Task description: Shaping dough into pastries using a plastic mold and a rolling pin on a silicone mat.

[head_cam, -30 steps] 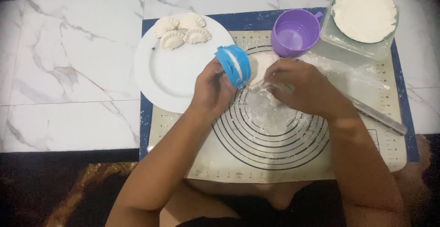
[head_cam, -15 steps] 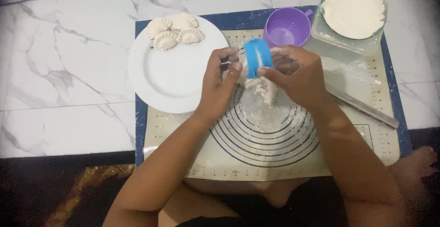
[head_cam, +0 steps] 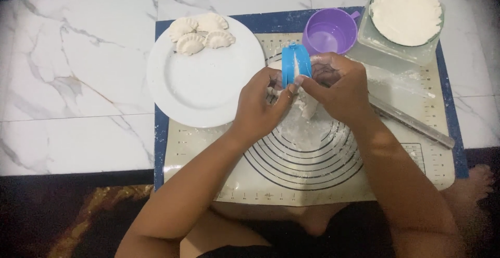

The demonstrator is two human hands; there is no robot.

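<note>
Over the flour-dusted silicone pastry mat w/ printed rings, both hands grip a blue plastic hinged dumpling press, folded closed.

Left hand comes from near-left, thumb & fingertips curled onto the press's near-left side; right hand wraps it from the right, fingers curled tight round it, thumb tip on its near edge. Press stands on edge between the two sets of fingers, above mat centre, a white dough strip showing in its seam. Dough scrap hangs just beneath. Far-left: round white plate w/ four crimped dumplings. Far: purple plastic cup; far-right: bowl of white flour. Right: metal rolling pin.
</note>
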